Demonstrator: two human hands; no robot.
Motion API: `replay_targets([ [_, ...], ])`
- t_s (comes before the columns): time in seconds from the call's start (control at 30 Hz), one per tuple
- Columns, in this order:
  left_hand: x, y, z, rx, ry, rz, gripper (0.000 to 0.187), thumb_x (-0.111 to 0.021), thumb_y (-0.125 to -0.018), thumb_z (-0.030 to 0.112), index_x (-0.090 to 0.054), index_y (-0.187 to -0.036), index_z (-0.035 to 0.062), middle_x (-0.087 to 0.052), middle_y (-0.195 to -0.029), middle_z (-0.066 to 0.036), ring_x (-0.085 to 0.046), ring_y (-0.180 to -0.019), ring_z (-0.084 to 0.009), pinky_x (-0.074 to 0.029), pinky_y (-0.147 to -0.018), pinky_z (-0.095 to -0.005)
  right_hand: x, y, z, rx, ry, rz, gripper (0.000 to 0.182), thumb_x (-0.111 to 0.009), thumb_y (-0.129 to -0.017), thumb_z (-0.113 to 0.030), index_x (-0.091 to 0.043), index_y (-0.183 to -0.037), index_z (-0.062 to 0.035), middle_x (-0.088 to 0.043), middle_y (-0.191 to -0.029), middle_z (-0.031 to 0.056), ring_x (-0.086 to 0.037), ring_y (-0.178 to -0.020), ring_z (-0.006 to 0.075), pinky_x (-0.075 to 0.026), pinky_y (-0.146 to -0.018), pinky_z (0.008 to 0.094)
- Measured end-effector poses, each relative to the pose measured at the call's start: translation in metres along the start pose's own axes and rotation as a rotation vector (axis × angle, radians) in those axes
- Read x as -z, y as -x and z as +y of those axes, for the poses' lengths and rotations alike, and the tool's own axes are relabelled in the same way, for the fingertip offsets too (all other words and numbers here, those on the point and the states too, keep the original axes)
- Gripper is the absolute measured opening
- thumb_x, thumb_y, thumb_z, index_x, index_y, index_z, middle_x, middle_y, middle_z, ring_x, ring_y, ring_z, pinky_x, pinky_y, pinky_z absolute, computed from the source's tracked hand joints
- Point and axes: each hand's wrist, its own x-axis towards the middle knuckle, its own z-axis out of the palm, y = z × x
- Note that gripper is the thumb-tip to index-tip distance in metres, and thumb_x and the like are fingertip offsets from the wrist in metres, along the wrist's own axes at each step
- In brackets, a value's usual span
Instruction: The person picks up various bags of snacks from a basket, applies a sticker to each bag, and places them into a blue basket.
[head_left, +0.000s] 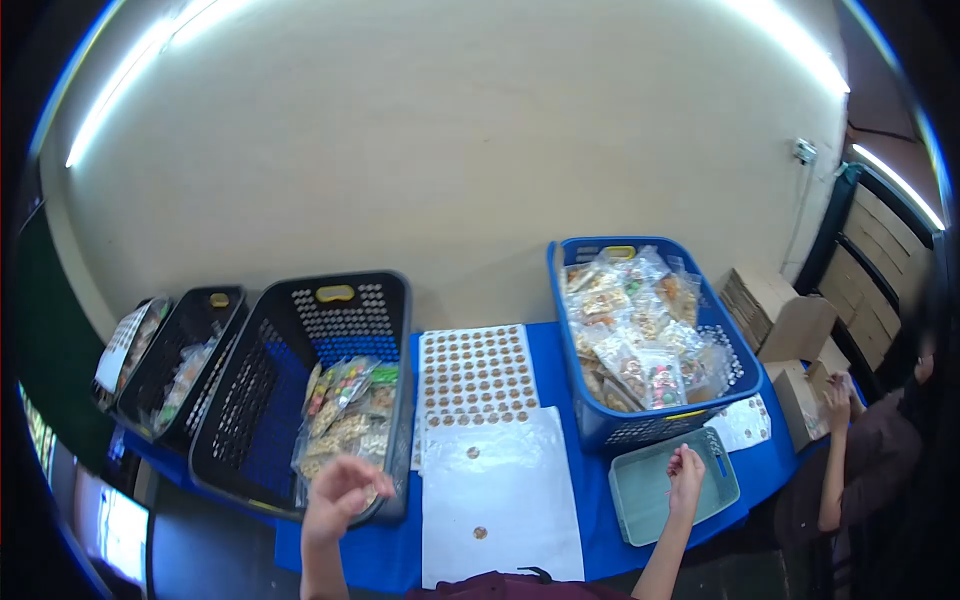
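far left basket [195, 325]: black, some bagged goods inside, a white paper [120, 348] beside it.
large black basket [262, 360]: packets [345, 410] heaped along its right side, some showing coloured sweets.
left hand [338, 497]: over that basket's front right corner, fingers loosely curled; whether they grip anything thin cannot be told.
full sheet [475, 375]: lies flat between the baskets, rows of round labels on it.
nearly bare sheet [510, 490]: overlaps the full one, two round labels [481, 533] left on it, one above the other.
blue basket [625, 432]: piled with clear bags [640, 330] of mixed food.
right hand [685, 478]: above the green tray [640, 505], fingertips bunched together; cannot tell if a label sits between them.
far right: cardboard boxes [797, 400] and another person's hands [838, 395] by them.
step in hand: seemingly label handling, both hands apart, neither on the sheets.
next move calls for: probably a light fingertip pinch, since the labels look thin.
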Motion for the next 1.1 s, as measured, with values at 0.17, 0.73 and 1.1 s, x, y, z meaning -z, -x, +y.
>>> replay_targets([
  [0.17, 0.022, -0.079, 0.044, -0.123, -0.837, 0.017, 0.011, -0.053, -0.079, 0.005, -0.051, -0.087, -0.0021, -0.056, -0.081, -0.006, -0.055, -0.073, -0.0122, -0.044, -0.069, -0.0255, 0.008, 0.013, 0.037, -0.106, -0.321, 0.024, 0.018, -0.053, -0.082, -0.022, -0.047, -0.068, -0.0118, -0.041, -0.055, -0.0046, -0.039, -0.051, 0.0065, -0.033, -0.05, 0.0209],
  [0.73, 0.302, 0.011, -0.187, 1.186, -1.746, -0.519, 0.038, -0.051, -0.077, 0.019, -0.051, -0.112, 0.0042, -0.055, -0.11, -0.014, -0.053, -0.102, -0.0277, -0.044, -0.081, -0.0402, -0.011, 0.057, 0.076, -0.322, -0.095, -0.091, 0.008, -0.051, -0.08, -0.015, -0.049, -0.075, -0.0084, -0.045, -0.062, -0.0028, -0.042, -0.054, 0.0058, -0.035, -0.05, 0.0197],
  [1.1, 0.309, 0.018, -0.19, 0.854, -1.96, -0.046, 0.033, -0.043, -0.081, 0.02, -0.055, -0.108, 0.0048, -0.056, -0.108, -0.014, -0.055, -0.098, -0.0297, -0.039, -0.085, -0.0443, -0.088, 0.072, 0.088, -0.343, 0.069, -0.269, 0.012, -0.052, -0.083, -0.012, -0.05, -0.073, -0.0065, -0.049, -0.065, -0.0002, -0.046, -0.057, 0.0069, -0.039, -0.053, 0.0202],
])
